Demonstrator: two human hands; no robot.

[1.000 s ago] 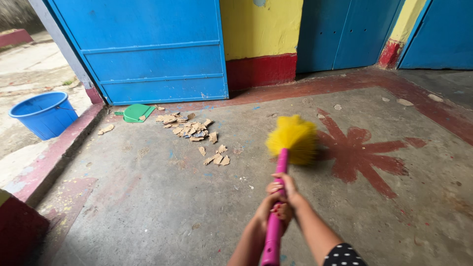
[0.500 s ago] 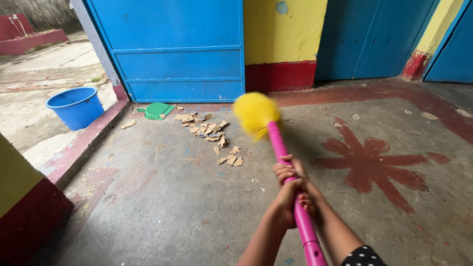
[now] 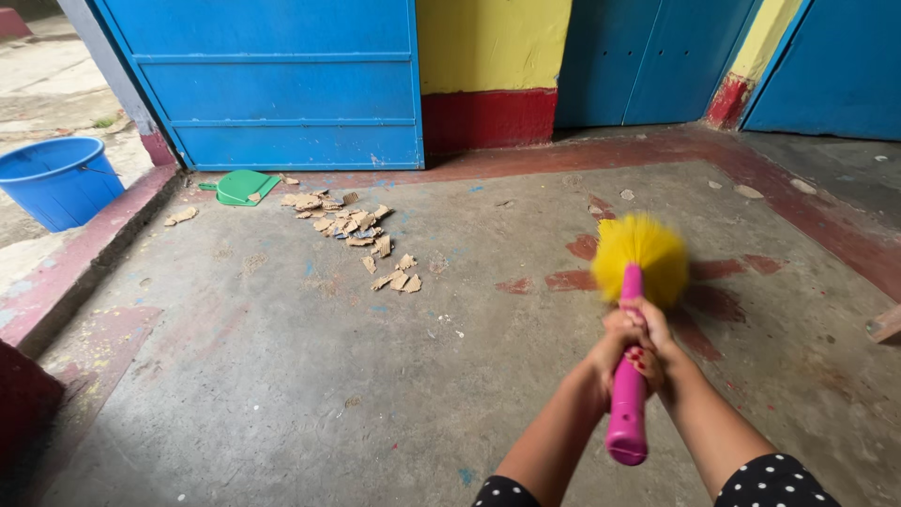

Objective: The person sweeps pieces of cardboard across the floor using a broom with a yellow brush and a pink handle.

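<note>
In the head view, both hands grip the pink handle of a broom. The left hand and the right hand are curled tight around the handle, pressed against each other, the right slightly farther up toward the bristles. The handle's long axis runs almost straight away from the person, its free end nearest the camera and the yellow bristle head just beyond the hands, over the concrete floor.

Taking the bristle head as landmark: it sits on a red painted flower mark, whose petals spread right and left of it. The scattered cardboard scraps lie well apart to its left and somewhat farther from the person, so they lie leftward and forward of the hands; the left hand is the nearer one to them. Beyond the scraps, farther left still, a green dustpan rests at the foot of a blue door. A blue bucket stands outside past the red curb, far left of the bristles.
</note>
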